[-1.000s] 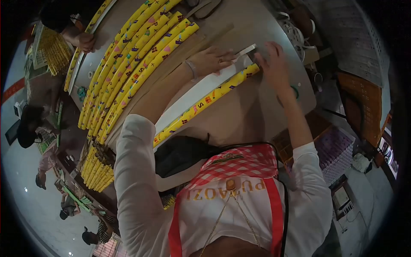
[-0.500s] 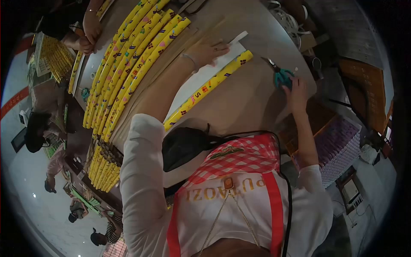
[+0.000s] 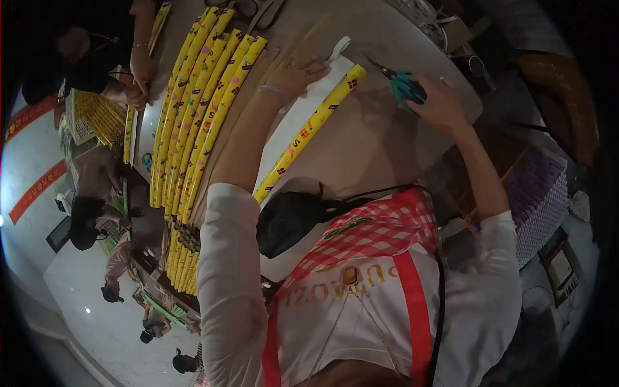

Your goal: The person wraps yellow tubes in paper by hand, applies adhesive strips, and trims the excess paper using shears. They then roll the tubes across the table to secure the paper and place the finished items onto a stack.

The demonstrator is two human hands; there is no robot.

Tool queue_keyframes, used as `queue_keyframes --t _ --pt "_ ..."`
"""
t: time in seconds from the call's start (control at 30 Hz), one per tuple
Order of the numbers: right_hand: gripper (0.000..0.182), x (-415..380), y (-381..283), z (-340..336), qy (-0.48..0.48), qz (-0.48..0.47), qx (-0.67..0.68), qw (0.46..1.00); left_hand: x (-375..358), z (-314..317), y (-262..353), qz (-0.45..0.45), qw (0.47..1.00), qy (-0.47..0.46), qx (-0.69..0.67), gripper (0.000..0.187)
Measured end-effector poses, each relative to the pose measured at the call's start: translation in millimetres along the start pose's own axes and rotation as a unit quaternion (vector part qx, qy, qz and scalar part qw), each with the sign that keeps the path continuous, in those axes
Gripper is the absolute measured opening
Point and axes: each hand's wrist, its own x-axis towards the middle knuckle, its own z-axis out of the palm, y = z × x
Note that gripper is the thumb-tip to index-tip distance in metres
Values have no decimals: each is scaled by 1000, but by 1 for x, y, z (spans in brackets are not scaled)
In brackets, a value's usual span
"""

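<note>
My left hand (image 3: 298, 79) lies flat with fingers stretched out on a white sheet (image 3: 278, 142). Along the sheet's right edge runs a yellow printed roll (image 3: 311, 131), slanting towards my body. A narrow white strip (image 3: 340, 47) curls up at the sheet's far end, just past my left fingertips. My right hand (image 3: 442, 103) grips the teal handles of a pair of scissors (image 3: 405, 89). Their dark blades point left, towards the far end of the roll, and are apart from it.
Several yellow printed rolls (image 3: 205, 116) lie side by side to my left, with more bundled below them. A co-worker's hands (image 3: 138, 80) handle another roll at far left. A black pouch (image 3: 290, 222) rests at my waist. A purple-and-white woven basket (image 3: 538, 203) stands right of the table (image 3: 387, 158).
My right hand has taken a fuller hold of the scissors and moved them left, closer to the roll. My left hand stays on the sheet. The whole view has shifted slightly.
</note>
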Motion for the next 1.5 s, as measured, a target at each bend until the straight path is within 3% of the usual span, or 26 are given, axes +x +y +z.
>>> queue_keyframes --t 0.07,0.17,0.3,0.4,0.5,0.57,0.67,0.7,0.77,1.0,1.07,1.2,1.27,1.5 --pt "55 16 -10 -10 -49 -68 -92 992 5 2 0 11 1000 12 -2 81" --pt "54 38 -6 -7 -115 -122 -87 982 5 4 3 -34 998 -44 15 82" --pt "43 63 -16 -12 -155 -111 -27 981 5 6 2 -16 999 -23 17 84" --pt "42 77 -16 -7 -181 -94 -80 976 2 4 2 -15 1000 -6 22 84" --pt "45 83 -14 -3 -147 -95 -78 981 9 21 2 -18 1000 25 -2 83" --pt "46 92 -23 -10 -208 -74 -115 968 5 6 4 -21 999 29 1 83" --pt "47 90 -31 -16 -128 -105 -134 977 4 10 4 -25 998 50 -20 83" --pt "47 95 -33 -21 -129 -109 -135 976 5 11 0 -16 998 17 -54 84" --pt "46 104 -41 -33 -226 -66 -141 962 5 12 2 -21 998 39 -39 85" --pt "46 113 -33 -24 -244 -99 -172 949 1 2 6 -21 999 45 -2 83" --pt "44 109 -28 -18 -188 -108 -136 967 -1 3 6 -21 999 43 -7 83" --pt "44 104 -22 -12 -187 -87 -118 971 0 -2 5 -13 999 39 -3 84" --pt "44 105 -16 -4 -133 -133 -108 976 2 0 6 -16 999 39 -2 82" --pt "43 99 -23 6 -162 -92 -76 980 2 1 5 -24 999 24 10 81"
